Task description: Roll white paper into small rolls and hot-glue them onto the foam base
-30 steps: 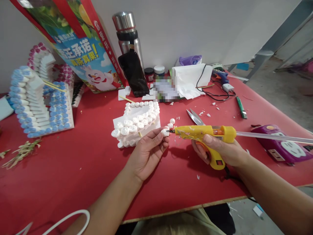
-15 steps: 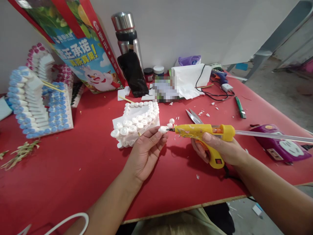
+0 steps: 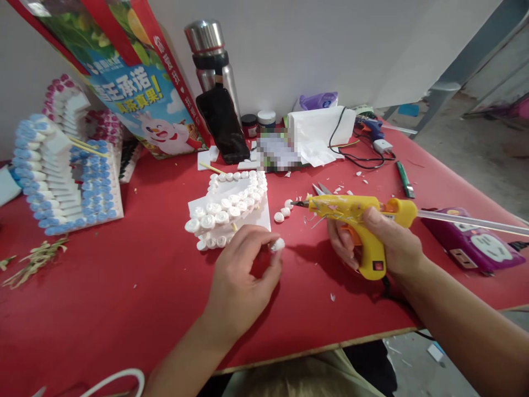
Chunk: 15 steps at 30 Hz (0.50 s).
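Between the thumb and forefinger of my left hand [image 3: 243,281] is a small white rosette [image 3: 278,245], a rolled flower. My right hand [image 3: 384,242] grips a yellow hot glue gun [image 3: 347,207], whose nozzle points left and whose clear glue stick juts out to the right. Just beyond my left hand stands a white model [image 3: 227,207] edged with rows of white rosettes; part of its lower front is hidden by my fingers. Several loose white rosettes [image 3: 285,212] lie on the red table near the nozzle.
Scissors [image 3: 320,189] lie behind the glue gun among white scraps. To the right are a purple power strip [image 3: 481,240] and a green cutter [image 3: 405,179]. A phone [image 3: 223,124] leans on a steel flask [image 3: 206,41]. At left stands a blue-and-white rosette model [image 3: 33,176].
My left hand has turned over and moved down from the nozzle with the rosette. The glue gun has shifted right and slightly up, away from the rosette.
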Tool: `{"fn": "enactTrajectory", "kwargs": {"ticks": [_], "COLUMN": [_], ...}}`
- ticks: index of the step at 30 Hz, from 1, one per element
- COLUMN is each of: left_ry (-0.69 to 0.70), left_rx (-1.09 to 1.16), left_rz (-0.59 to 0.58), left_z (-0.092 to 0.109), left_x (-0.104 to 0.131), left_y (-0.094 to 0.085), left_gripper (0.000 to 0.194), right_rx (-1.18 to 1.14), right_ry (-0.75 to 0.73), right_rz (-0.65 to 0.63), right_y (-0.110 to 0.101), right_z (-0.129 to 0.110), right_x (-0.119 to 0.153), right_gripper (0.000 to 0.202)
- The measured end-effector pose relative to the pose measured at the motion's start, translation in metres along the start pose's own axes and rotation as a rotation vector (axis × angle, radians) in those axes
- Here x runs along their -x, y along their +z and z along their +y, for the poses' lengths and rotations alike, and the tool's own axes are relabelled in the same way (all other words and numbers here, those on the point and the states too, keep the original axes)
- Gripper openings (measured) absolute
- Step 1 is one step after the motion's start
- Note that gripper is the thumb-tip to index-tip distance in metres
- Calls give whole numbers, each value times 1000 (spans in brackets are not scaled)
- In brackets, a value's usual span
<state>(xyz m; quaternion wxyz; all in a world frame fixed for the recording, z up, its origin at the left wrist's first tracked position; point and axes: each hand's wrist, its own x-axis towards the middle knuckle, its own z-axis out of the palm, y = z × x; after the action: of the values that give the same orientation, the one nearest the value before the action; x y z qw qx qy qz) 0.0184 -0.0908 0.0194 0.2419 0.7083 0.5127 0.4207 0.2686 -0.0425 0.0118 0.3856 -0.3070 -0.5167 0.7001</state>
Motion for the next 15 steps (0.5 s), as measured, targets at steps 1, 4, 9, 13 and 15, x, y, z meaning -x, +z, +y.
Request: {"fn": "enactTrajectory", "kwargs": {"ticks": [1, 4, 9, 13, 15], "left_ry": [92, 237, 279, 304, 308], "left_rx": [-142, -429, -615, -683, -708], "left_rz": [11, 31, 70, 80, 84], "left_z": [-2, -11, -26, -31, -32], "left_x": [3, 8, 13, 14, 13], "left_y": [-5, -18, -28, -26, -25], "left_gripper": [16, 21, 22, 21, 20], "right_rx": [2, 27, 43, 50, 53], "right_ry": [-9, -49, -52, -55, -61], "right_rz": [-3, -39, -56, -50, -45], "right_y": [-1, -6, -9, -6, -6], "right_z": [1, 6, 8, 7, 6], "right_x": [0, -2, -5, -5, -4], "right_gripper": [51, 52, 52, 51, 50]}}
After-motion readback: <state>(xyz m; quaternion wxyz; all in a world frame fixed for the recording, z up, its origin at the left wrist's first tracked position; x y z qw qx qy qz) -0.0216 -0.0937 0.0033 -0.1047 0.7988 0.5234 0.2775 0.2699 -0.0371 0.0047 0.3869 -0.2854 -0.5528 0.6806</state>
